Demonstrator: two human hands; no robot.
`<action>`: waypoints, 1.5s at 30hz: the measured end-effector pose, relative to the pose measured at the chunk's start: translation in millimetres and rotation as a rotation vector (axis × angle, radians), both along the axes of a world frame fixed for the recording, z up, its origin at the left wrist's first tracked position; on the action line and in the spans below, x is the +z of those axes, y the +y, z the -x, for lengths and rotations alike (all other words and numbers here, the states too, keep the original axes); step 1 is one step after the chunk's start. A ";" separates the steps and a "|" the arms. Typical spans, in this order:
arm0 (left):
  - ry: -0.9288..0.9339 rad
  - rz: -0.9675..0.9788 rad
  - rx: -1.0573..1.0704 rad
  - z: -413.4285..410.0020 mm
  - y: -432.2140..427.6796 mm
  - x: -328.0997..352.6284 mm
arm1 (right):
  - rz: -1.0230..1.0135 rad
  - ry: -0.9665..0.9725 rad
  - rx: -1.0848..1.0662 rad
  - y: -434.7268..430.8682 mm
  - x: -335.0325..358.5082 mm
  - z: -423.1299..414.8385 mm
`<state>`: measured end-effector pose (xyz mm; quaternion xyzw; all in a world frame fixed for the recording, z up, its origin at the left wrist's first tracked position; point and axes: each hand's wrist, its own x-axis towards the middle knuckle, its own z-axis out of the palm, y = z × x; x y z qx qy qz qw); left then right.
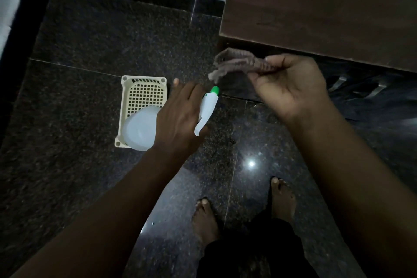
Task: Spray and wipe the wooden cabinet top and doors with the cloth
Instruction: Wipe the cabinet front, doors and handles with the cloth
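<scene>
Both hands are loaded: the left hand (178,115) grips the spray bottle (140,128) over the floor basket (142,90), and the right hand (291,86) pinches the cloth (234,63) near the cabinet top (327,7). No wiping shows yet; top and doors likely remain.

Bottle and cloth in hand at the cabinet (327,7) corner

The left hand (178,115) grips a white bottle (140,128) (green nozzle toward the cabinet) above a cream basket (142,90) on the dark floor (90,40). The right hand (291,83) pinches a crumpled cloth (234,61) just beside the cabinet's near left corner.
</scene>
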<state>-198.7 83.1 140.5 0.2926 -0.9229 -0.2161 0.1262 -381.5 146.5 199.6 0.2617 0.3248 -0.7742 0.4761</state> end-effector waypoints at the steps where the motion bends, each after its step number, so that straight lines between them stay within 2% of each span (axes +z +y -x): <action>1: -0.015 0.001 -0.005 -1.3 -2.1 0.2 | -0.016 0.015 -0.017 -6.3 4.8 2.9; 10: -0.062 0.022 0.011 -9.1 -12.2 -6.8 | -0.209 -0.023 0.127 -35.9 -14.8 7.2; 14: -0.078 0.019 0.024 -10.8 -13.4 -8.1 | -0.156 -0.044 0.100 -32.6 -17.8 5.3; 19: -0.108 0.010 0.026 -10.9 -16.2 -6.2 | -0.037 -0.037 0.041 -20.2 22.8 13.9; 23: -0.115 0.014 0.024 -8.8 -17.7 -4.4 | -0.053 -0.029 0.048 -27.5 23.3 13.0; 33: -0.094 0.040 0.040 -5.1 -19.3 -7.8 | -0.140 0.009 0.140 -42.9 -42.0 -2.1; 40: -0.096 0.028 0.045 -1.9 -22.5 -4.8 | -0.074 0.021 0.049 -7.3 -7.2 26.1; 45: -0.055 0.020 0.025 9.3 -20.6 -1.8 | -0.141 -0.004 0.067 -10.0 -16.8 26.0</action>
